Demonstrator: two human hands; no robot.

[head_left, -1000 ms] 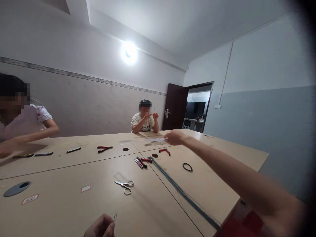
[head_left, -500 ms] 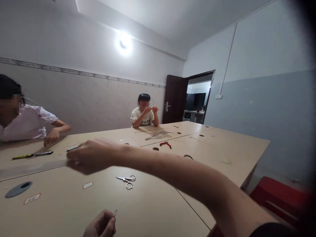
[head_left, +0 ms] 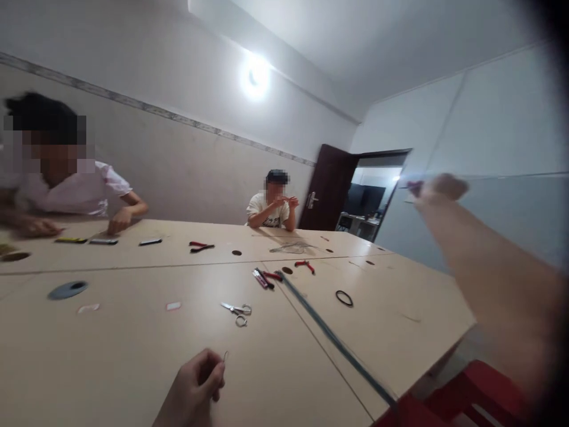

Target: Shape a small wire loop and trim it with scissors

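Near the bottom edge my left hand (head_left: 199, 379) pinches a short piece of thin wire (head_left: 226, 357), bent over at its top. My right hand (head_left: 442, 193) is raised far out to the right, smeared by motion. A dark purplish patch (head_left: 414, 188) shows by its fingers; what it is I cannot make out. Beyond my left hand lie silver scissors (head_left: 240, 309), their finger loops to the right. Farther back rest a utility knife (head_left: 260, 279) and red-handled pliers (head_left: 272, 275), beside the far end of a long grey-green bundle of strands (head_left: 329, 332).
More pliers (head_left: 201, 247) and a second red pair (head_left: 305, 267) lie farther off, with a black ring (head_left: 344, 298) to the right. Several cutter knives (head_left: 150, 241) line the far side. Two people sit there. Red stools (head_left: 484, 385) stand at the lower right.
My right arm has swung from across the table on the left to high on the right, uncovering tools and the strand bundle. My left hand still pinches the wire. The view has shifted.
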